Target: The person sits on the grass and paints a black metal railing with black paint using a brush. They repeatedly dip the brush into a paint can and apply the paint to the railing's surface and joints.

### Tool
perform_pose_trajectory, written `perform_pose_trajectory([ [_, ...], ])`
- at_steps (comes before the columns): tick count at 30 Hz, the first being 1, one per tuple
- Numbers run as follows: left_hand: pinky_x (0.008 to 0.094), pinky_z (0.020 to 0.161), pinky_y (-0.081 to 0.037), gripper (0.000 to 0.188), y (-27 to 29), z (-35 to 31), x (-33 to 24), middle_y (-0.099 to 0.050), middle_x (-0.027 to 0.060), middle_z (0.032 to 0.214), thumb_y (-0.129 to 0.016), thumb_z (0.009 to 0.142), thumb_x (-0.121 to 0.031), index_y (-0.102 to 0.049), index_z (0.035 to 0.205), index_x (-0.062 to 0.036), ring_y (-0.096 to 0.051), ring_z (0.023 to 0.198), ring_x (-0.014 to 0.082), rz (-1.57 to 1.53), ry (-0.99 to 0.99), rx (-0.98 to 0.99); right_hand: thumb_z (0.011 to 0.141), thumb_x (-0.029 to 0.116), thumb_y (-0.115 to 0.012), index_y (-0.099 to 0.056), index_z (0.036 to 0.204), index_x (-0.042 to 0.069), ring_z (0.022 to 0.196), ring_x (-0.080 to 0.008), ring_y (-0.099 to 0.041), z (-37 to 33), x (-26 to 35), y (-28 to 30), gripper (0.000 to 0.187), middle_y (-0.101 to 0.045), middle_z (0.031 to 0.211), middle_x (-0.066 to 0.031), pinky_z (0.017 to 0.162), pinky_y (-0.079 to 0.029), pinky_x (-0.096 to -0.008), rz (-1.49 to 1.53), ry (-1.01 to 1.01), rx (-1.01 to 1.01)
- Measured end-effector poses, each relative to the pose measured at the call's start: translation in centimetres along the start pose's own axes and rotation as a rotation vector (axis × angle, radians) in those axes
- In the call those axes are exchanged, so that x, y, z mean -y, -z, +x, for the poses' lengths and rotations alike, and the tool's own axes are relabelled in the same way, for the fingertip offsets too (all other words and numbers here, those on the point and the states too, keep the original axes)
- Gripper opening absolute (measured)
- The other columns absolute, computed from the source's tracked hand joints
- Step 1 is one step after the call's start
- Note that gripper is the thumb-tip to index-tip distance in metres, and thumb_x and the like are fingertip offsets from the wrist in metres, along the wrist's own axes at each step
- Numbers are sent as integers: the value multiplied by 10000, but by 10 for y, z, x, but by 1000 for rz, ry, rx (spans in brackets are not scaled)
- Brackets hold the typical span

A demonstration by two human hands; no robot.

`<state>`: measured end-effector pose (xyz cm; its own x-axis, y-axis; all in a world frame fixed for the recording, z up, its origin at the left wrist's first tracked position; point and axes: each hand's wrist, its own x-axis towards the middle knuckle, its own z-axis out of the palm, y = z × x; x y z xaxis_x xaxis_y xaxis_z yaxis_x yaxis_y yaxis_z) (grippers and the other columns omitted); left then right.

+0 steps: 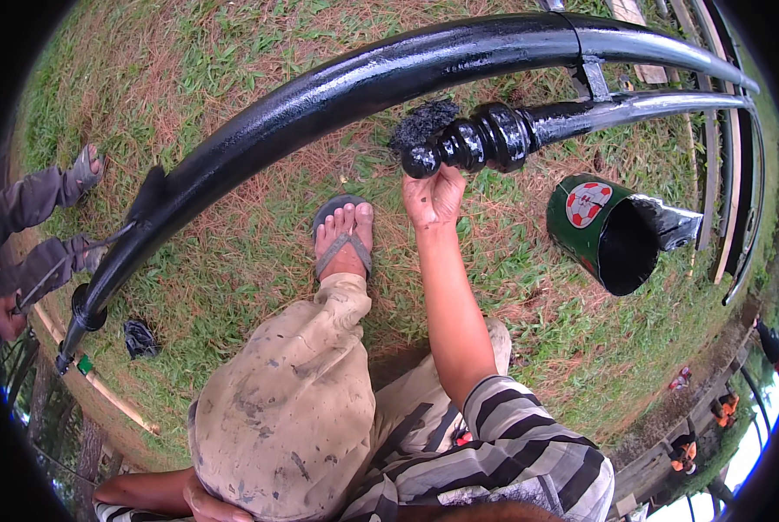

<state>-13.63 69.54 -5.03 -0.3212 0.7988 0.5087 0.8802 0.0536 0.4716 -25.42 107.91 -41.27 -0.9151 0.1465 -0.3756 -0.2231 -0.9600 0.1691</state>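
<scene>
My right hand (435, 196) reaches up to the rounded knob (421, 161) at the end of a turned, glossy black metal pipe (572, 122). Its fingers curl behind the knob and are mostly hidden; dark specks mark the wrist. Just beyond the knob is a fuzzy black clump (422, 123), whose kind I cannot make out. A thicker curved black pipe (320, 91) arches above, joined to the thinner one by a short bracket (594, 78). At the lower edge my left hand (215, 503) rests on my knee, on stained beige trousers (285, 409), fingers only partly showing.
A green tin (572, 222) with a ball picture and black inside lies tilted on the grass at right. Another person's legs (33, 200) and hand (8, 317) are at left, near a crumpled black piece (140, 339). Wooden strips (728, 191) lie at far right; people (685, 448) stand beyond.
</scene>
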Motion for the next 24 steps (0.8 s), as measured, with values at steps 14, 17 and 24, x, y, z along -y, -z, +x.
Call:
perform_pose_trajectory([
  [14,306,1061,-368,121,-3,60,53,-780,-98,988,-723,828,-185,-793,926,-195,-646,1010,-26,-297,-95,70,983,112,-661,-715,1138,51,1010,-230,-725,6,-2,32,175,-757,1101,-98,969,-599,-415,-50,68,-142],
  [17,303,1049,-371,97,-12,57,51,-778,-100,969,-720,833,-183,-782,906,-196,-645,990,-28,-320,-90,-18,976,71,-650,-719,1102,35,960,-218,-738,9,-4,24,148,-766,1036,-85,935,-617,-409,15,71,-179],
  [24,300,1043,-372,93,-16,47,39,-777,-100,971,-718,840,-181,-780,908,-195,-645,984,-29,-230,-71,-71,944,15,-618,-700,1104,-8,1074,-258,-734,8,-2,2,181,-757,1127,-145,1011,-596,-442,53,-55,73],
])
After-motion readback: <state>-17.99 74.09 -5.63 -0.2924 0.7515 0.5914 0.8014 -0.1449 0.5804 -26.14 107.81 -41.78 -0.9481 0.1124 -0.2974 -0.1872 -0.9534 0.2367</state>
